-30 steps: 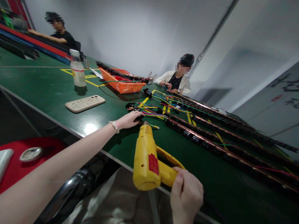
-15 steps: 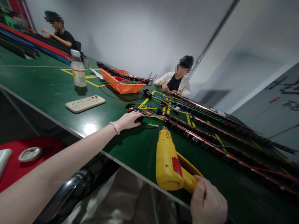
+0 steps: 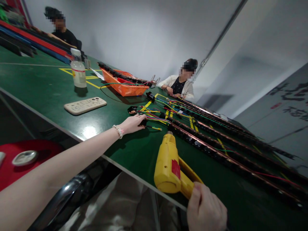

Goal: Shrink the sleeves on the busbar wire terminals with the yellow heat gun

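Observation:
My right hand (image 3: pixel 207 207) is wrapped round the handle of a yellow heat gun (image 3: pixel 167 166). The heat gun's metal nozzle points away from me, toward the coloured wires (image 3: pixel 157 120). Out on the table, my left hand (image 3: pixel 133 124) closes on a black connector (image 3: pixel 143 122) at the wires' near end. Its fingers partly hide that connector. Just right of the fingertips, a yellow-green wire (image 3: pixel 154 128) with a metal lug sticks out. Beyond the hand lies another black connector (image 3: pixel 132 109). The wires run into a long black wrapped bar with copper edges (image 3: pixel 202 142).
More long bars (image 3: pixel 231 136) lie across the right of the green table (image 3: pixel 115 141). Left of my hand are a phone (image 3: pixel 85 106) and a bottle (image 3: pixel 78 72). An orange basket (image 3: pixel 124 89) stands behind. Two people sit at the far side.
The heat gun and my right hand have shifted slightly to the left in view. The whole scene has also slid a little left. My left hand keeps its hold on the connector.

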Tool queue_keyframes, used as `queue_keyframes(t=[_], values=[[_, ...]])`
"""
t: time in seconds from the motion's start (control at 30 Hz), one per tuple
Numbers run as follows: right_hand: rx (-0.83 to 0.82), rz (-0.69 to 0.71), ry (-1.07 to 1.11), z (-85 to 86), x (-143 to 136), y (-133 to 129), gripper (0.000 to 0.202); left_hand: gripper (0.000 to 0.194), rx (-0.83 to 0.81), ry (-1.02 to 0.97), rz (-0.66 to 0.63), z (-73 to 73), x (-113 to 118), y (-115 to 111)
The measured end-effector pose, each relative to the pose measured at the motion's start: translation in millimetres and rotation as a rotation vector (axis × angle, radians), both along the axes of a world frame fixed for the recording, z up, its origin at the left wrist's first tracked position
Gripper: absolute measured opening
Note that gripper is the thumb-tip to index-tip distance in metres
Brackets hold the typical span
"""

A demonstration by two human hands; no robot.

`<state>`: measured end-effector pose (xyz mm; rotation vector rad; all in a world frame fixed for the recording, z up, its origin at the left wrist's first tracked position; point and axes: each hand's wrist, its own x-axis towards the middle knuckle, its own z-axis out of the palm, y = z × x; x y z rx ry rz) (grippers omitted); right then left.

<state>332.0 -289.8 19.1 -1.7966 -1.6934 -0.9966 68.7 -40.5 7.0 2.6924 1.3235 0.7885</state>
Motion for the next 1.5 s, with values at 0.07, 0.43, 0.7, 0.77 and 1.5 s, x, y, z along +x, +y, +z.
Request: queue_keyframes(t=[0.07, 0.43, 0.7, 0.77, 1.5], values=[[-0.009, -0.003, 0.025, -0.4, -7, -1, 0.043, 0.039, -0.008, 0.007, 0.012, 1.1, 1, -1], [-0.041, 0.085, 0.153, -6.2, -38, 3, 0.031, 0.038, 0.028, -0.025, -0.025, -4.2, 2, 4], [-0.065, 0.205, 0.262, -7.8, -62, 11, 0.031, 0.04, 0.005, -0.06, -0.047, -8.9, 1, 7], [-0.086, 0.258, 0.288, -9.5, -62, 11, 0.03, 0.044, -0.004, -0.066, -0.065, -8.8, 0, 6], [-0.106, 0.381, 0.15, -6.8, -7, 14, 0.05, 0.044, 0.1, -0.114, -0.115, -6.3, -4, 6]])
